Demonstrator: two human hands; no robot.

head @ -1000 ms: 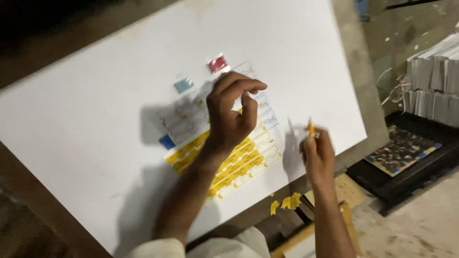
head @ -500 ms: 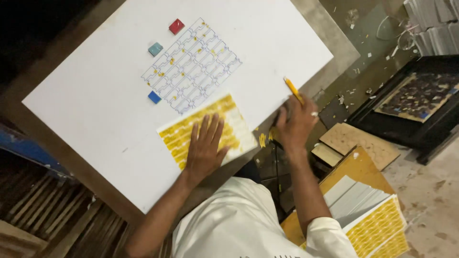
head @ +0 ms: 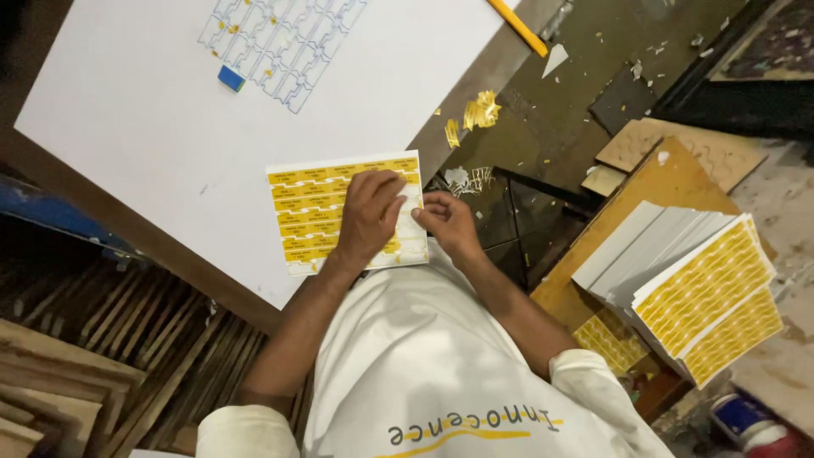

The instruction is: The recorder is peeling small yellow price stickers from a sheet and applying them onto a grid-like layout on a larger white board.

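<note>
Head view: sticker sheet (head: 315, 212) under fingers (head: 383, 188) (flat)

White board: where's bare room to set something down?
Free: the wide strip of the white board between the blue-lined grid sheet and the yellow sticker sheet. Crowded: the board's near corner, where the left hand and right hand work that sheet.

Two hands are showing, the left hand (head: 366, 216) and the right hand (head: 447, 222). One yellow sticker sheet (head: 315, 214) is lying under them, one blue block (head: 231, 78) and one yellow pencil (head: 516, 26) (partly cut off) are sitting nearby.
</note>
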